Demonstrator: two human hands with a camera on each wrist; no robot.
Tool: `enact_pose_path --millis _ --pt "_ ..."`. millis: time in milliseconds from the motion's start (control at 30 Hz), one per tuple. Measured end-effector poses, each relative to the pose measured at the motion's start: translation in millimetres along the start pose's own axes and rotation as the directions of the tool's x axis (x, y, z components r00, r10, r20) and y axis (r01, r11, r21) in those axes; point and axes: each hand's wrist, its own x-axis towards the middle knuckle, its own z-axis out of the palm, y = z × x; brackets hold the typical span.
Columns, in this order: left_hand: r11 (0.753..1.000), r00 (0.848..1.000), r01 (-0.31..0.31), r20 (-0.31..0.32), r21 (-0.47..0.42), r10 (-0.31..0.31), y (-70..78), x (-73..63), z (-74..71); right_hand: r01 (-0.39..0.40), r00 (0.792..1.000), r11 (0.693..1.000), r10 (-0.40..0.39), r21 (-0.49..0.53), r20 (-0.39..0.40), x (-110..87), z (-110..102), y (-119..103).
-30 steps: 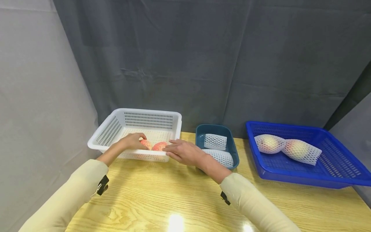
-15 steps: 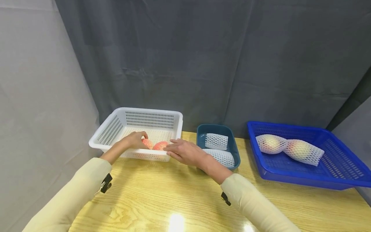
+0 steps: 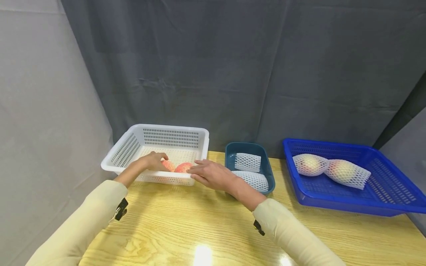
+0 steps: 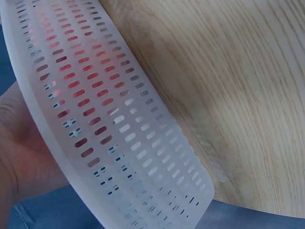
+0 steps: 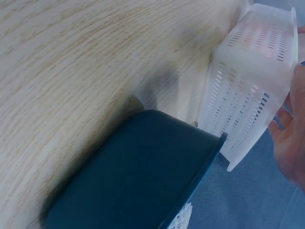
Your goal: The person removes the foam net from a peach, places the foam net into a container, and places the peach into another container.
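Little had changed: the left hand (image 3: pixel 152 162) kept its fingers curled round the left fruit (image 3: pixel 169 165); the right hand's (image 3: pixel 213 174) lay apart beside the right fruit (image 3: pixel 182 167), both fruits unlifted in the white basket (image 3: pixel 171 128).

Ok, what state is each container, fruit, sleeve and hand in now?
White basket: upright, partly filled
Left red fruit: unsleeved, partly hidden
Right red fruit: unsleeved, partly hidden
Teal tray: upright, partly filled
Far sleeve: no fruit visible inside
Near sleeve: no fruit visible inside
Blue basket: upright, partly filled
Left yellowish fruit: sleeved
Right yellowish fruit: sleeved
Left hand: over left red fruit, grip unclear
Right hand: at white basket's rim, grip unclear
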Motion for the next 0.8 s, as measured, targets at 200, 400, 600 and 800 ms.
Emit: enact_pose_path --millis 200,400,600,800 --pt "1.0 1.0 -0.009 -0.015 -0.02 0.009 -10.9 8.8 1.9 0.021 0.999 1.0 -0.021 -0.006 -0.026 -1.3 -1.9 1.7" --pt "0.999 1.0 0.003 -0.003 -0.05 -0.003 1.7 -0.8 -3.5 0.051 0.997 0.997 -0.055 -0.065 -0.061 -1.9 -1.4 0.5" --pt "0.996 0.998 -0.006 -0.059 -0.092 0.001 6.9 -2.0 -5.6 -0.012 0.998 0.997 0.008 -0.072 -0.059 -2.7 -5.3 -5.0" --pt "0.994 0.975 -0.086 -0.213 -0.072 0.069 22.3 1.2 -3.7 -0.138 0.989 0.988 0.134 -0.074 -0.053 -6.0 -20.3 -5.1"
